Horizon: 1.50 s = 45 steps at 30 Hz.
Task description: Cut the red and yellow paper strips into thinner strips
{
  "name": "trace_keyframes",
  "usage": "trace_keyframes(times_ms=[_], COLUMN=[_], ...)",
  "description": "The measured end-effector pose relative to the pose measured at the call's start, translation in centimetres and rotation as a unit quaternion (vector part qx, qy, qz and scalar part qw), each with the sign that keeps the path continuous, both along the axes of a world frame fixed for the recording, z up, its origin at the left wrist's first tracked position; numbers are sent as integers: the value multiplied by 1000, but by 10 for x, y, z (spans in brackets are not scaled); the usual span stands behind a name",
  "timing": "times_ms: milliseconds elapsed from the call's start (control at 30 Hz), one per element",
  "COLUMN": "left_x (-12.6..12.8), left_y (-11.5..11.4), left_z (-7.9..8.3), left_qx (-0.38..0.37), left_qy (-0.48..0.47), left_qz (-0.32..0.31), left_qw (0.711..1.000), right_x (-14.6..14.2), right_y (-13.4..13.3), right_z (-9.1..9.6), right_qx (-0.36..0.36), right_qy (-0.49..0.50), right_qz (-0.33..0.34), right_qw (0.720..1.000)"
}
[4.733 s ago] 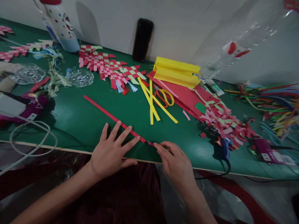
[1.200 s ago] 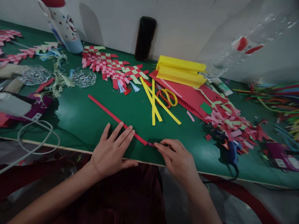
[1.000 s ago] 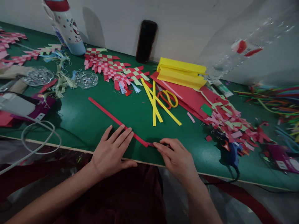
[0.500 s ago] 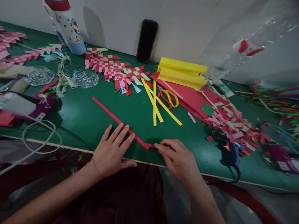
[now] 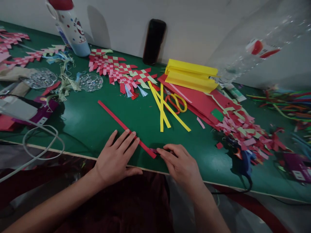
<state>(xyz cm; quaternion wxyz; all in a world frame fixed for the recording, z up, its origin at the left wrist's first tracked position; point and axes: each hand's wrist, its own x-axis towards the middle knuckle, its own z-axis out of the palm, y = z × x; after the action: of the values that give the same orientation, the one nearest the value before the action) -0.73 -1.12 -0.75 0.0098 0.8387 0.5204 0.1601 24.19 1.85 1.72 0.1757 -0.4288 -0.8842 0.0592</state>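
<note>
A red paper strip lies slantwise on the green tabletop. My left hand rests flat on the table with its fingers stretched out, and the fingertips press on the middle of the strip. Close to the strip's near right end, my right hand pinches a small, thin purple tool. Its tip meets or nearly meets the strip's edge; most of it is hidden in my fingers, so its exact kind does not show. Beyond the strip lie several crossed yellow paper strips, with yellow-and-orange-handled scissors beside them.
Woven paper fish lie at the back, left of folded yellow paper and red sheets. Paper scraps and a blue glue gun are at right. A phone and a bottle stand by the wall. A cable loops at left.
My right hand has shifted slightly left with the purple tool, closer in at the strip's near end. My left hand has stayed in place on the strip.
</note>
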Motion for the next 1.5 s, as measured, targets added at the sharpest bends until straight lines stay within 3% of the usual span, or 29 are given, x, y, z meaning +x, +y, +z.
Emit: trace_keyframes(times_ms=[1500], left_x=[-1], left_y=[2], left_z=[-1], left_qx=[2], left_qy=[-5], left_qz=[-6], left_qw=[1000], right_x=[-10], right_y=[8], right_z=[-1], right_qx=[-7], right_qy=[7], right_qz=[8], right_qw=[1000])
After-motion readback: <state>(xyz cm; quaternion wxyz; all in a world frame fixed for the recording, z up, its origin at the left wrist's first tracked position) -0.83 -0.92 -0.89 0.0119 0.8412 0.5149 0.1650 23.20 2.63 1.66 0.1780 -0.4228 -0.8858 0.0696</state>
